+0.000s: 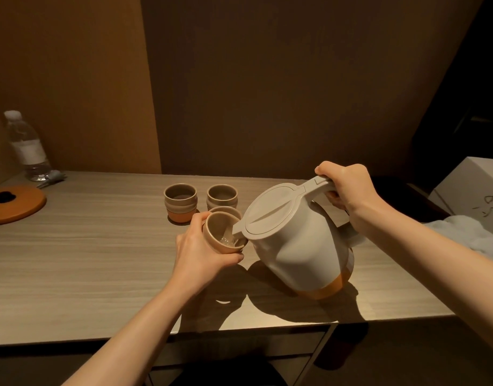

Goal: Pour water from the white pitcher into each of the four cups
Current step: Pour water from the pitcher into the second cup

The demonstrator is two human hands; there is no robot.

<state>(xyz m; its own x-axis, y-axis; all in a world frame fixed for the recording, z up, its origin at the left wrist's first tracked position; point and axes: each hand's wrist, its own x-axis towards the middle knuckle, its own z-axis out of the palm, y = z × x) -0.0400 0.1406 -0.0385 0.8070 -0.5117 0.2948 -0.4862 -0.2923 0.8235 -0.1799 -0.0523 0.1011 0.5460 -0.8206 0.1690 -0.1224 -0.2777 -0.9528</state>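
- Meanwhile, the right hand (pixel 344 188) grips the tilted white pitcher (pixel 298 240) by its handle, near right on the table (pixel 100 260).
- Its spout meets a small cup (pixel 221 238) lifted in the left hand's (pixel 203 252) curled fingers; it looks ceramic, likely fragile.

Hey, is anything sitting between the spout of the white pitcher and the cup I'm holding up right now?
Nothing visible does. The white plastic pitcher, gripped by the right hand, has its spout right over the rim of the tan ceramic cup that the left hand holds tilted, and water shows inside that cup.
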